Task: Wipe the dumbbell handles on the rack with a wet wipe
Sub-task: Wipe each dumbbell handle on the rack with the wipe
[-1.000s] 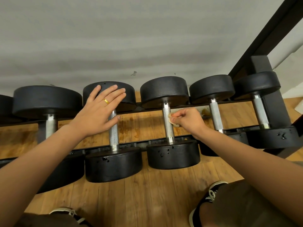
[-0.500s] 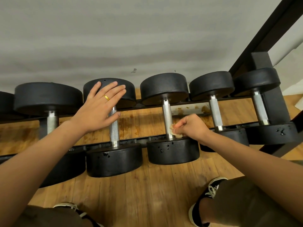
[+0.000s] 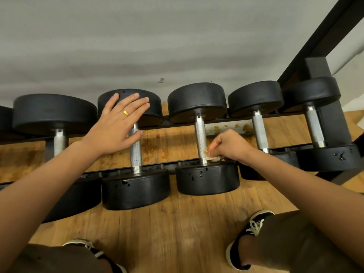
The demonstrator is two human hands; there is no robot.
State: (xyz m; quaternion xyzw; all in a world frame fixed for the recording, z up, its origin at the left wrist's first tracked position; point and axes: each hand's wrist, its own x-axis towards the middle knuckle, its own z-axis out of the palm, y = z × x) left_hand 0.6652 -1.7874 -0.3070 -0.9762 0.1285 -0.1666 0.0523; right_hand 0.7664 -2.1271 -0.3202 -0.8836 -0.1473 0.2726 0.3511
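Several black dumbbells lie across a low black rack (image 3: 222,120), steel handles pointing toward me. My right hand (image 3: 230,146) pinches a crumpled, soiled wet wipe (image 3: 210,156) against the near end of the middle dumbbell's knurled handle (image 3: 200,133), just above its front head (image 3: 206,179). My left hand (image 3: 118,125), wearing a gold ring, rests with straight fingers on the rear head (image 3: 155,103) of the dumbbell to the left, over its handle (image 3: 136,152).
A grey wall rises behind the rack. Wooden floor (image 3: 187,223) lies below, with my two shoes (image 3: 254,229) near the bottom edge. A black upright post (image 3: 332,123) and a slanted beam stand at the right. A larger dumbbell (image 3: 53,115) sits at the far left.
My right hand slid the wipe down the middle handle from its mid part to the near end. The left hand stayed on the neighbouring dumbbell.
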